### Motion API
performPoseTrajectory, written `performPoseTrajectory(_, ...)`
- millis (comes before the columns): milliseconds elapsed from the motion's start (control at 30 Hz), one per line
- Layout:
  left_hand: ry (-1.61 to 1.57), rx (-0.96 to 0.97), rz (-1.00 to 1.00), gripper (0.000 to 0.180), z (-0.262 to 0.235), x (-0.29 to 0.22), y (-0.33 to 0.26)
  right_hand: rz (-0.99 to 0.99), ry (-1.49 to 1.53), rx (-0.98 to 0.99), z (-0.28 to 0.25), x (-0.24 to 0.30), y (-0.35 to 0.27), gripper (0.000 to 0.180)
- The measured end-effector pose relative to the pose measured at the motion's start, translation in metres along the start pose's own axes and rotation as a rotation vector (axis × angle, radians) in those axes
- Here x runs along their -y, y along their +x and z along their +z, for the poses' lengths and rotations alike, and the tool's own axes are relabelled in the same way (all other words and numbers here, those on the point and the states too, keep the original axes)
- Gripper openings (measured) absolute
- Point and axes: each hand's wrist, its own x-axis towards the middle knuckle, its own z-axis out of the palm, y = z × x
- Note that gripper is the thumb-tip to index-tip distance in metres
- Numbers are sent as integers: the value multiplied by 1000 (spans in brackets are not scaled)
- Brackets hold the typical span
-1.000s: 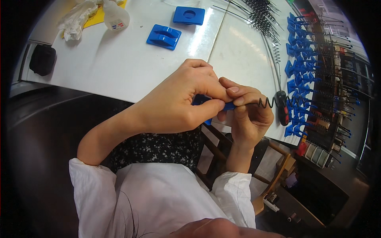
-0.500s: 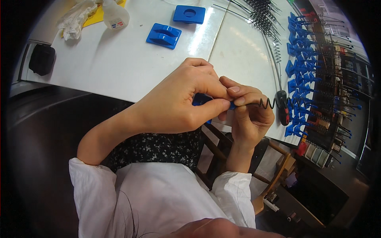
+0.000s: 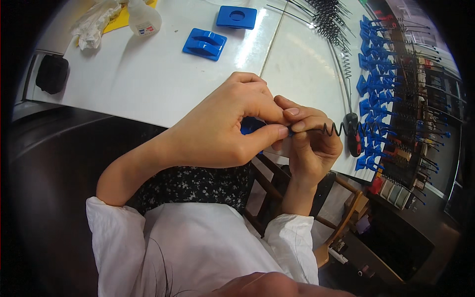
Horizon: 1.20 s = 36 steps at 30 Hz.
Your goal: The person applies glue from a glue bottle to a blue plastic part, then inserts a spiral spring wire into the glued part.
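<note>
My left hand (image 3: 242,121) is closed around a blue plastic piece (image 3: 251,124), most of which the fingers and palm cover. Thumb and forefinger pinch at its right end. There my right hand (image 3: 312,131) meets it, thumb and fingers closed on a black coiled wire (image 3: 334,129). The wire's coils run out to the right from the right fingers, over the table edge. Where wire and blue piece meet, the fingertips hide the joint, so I cannot tell whether one is inside the other.
Two blue plastic bases (image 3: 205,44) (image 3: 236,18) lie on the white table (image 3: 163,84). A bundle of black coiled wires (image 3: 329,22) is at the back. Blue pieces with wires (image 3: 373,94) line the right edge, beside a black-and-red screwdriver (image 3: 353,136). A bottle (image 3: 144,19) stands back left.
Both hands stay in nearly the same place and grip. At the fingertips, less of the blue piece shows now, and the left thumb has shifted very slightly.
</note>
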Motion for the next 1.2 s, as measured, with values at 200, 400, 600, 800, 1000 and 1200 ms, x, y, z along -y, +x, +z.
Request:
performPoseTrajectory(200, -44, 3, -8, 11, -3, 2, 0, -4, -10, 5, -1, 1, 0, 10)
performPoseTrajectory(400, -16, 3, -5, 11, 1, 1, 1, 1, -15, -4, -1, 1, 0, 10)
performPoseTrajectory(600, -5, -6, 2, 12, 0, 2, 0, 8, -10, 1, -2, 0, -1, 8)
performPoseTrajectory(800, 20, -49, -1, 16, 3, 2, 1, 0, -70, 33, -2, 2, -1, 12)
performPoseTrajectory(1000, -6, -6, -19, 14, -1, 1, 0, 5, -12, 15, -1, 1, 0, 8)
performPoseTrajectory(1200, -20, -7, -13, 14, -1, 0, 1, -1, -21, 7, -1, 1, -1, 7)
